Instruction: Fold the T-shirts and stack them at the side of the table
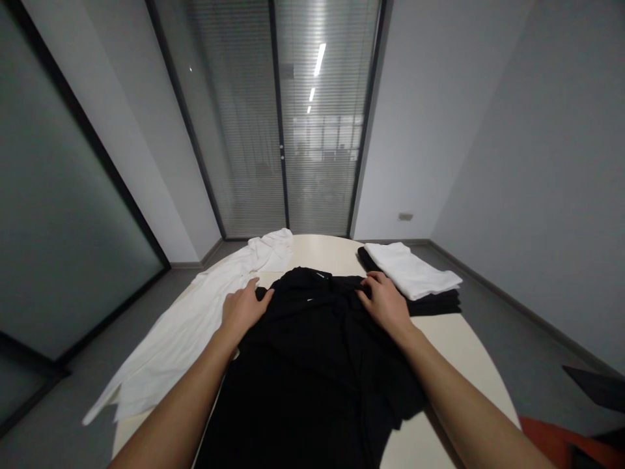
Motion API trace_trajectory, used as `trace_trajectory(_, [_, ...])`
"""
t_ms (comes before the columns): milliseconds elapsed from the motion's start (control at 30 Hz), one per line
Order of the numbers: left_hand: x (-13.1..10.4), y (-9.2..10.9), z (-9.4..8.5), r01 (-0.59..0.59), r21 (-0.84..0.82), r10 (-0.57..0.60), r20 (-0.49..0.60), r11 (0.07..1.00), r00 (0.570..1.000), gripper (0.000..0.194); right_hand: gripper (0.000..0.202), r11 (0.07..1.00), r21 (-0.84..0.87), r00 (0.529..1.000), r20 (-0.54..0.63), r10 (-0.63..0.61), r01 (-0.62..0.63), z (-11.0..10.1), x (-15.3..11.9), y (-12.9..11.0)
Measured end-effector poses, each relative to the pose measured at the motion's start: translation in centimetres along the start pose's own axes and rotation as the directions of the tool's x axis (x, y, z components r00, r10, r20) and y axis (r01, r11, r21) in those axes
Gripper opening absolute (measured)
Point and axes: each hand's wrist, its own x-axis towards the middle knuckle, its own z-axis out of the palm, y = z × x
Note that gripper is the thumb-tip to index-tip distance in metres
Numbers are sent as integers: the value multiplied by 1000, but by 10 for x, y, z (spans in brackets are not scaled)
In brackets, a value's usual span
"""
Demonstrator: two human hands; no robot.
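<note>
A black shirt [303, 365] lies spread over the table in front of me, its neck end pointing away and its lower part running out of view towards me. At its far left shoulder, my left hand [243, 311] has black cloth between thumb and fingers. My right hand [385, 305] is closed on the opposite shoulder, fingertips curled over the fabric. Small white marks show near the neckline. Some loose folds run down the shirt's right side.
A white long-sleeved garment [185, 326] lies rumpled along the table's left side, partly over the edge. At the far right, a folded white garment [415, 268] rests on folded black clothes [437, 303]. The pale table [469, 352] has a rounded edge; something red [551, 443] is beyond it.
</note>
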Motion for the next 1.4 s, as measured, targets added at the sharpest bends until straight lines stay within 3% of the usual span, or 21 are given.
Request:
trace_trajectory(133, [-1,3,-1,-59,109,59,10,992,998,52,21,985,-170,999,4,-36,37,-10,1,-5])
trace_trajectory(267, [-1,13,0,-143,138,146,-10,980,989,50,21,973,-226,999,37,-36,43,-16,0,-8])
trace_trajectory(467, [19,26,0,-19,61,10,148,998,989,64,21,984,-177,992,111,55,-34,-19,-1,-6])
trace_trajectory(633, [48,22,9,-66,-46,77,280,997,957,31,20,991,-131,996,87,35,-24,-27,0,-7])
trace_trajectory(700, [56,20,13,-72,-95,96,282,993,955,18,22,991,-112,994,77,79,-70,-29,1,-7])
trace_trajectory(800, [66,18,13,-25,-151,56,205,988,977,14,26,987,-14,984,82,160,-160,-29,3,-5])
trace_trajectory(900, [76,12,6,42,-213,-22,95,976,995,17,25,934,265,968,138,209,-240,-22,10,0])
trace_trajectory(1000, [90,3,-4,74,-291,-75,6,954,997,18,22,690,613,923,256,287,-385,-11,25,3])
trace_trajectory(1067, [100,-3,-9,77,-347,-96,-36,934,995,15,20,513,740,897,308,317,-435,-3,39,3])
trace_trajectory(1133, [109,-6,-11,69,-399,-108,-78,915,991,12,21,455,780,896,304,323,-429,5,56,2])
trace_trajectory(1233, [121,-8,-11,24,-447,-108,-165,894,980,11,24,548,757,929,227,291,-356,20,84,1])
trace_trajectory(1333, [131,-7,-9,-40,-451,-89,-260,891,961,8,33,720,670,980,67,188,-184,34,110,0])
trace_trajectory(1400, [137,-6,-8,-84,-442,-61,-303,893,951,11,42,783,617,995,-2,105,-81,42,126,0])
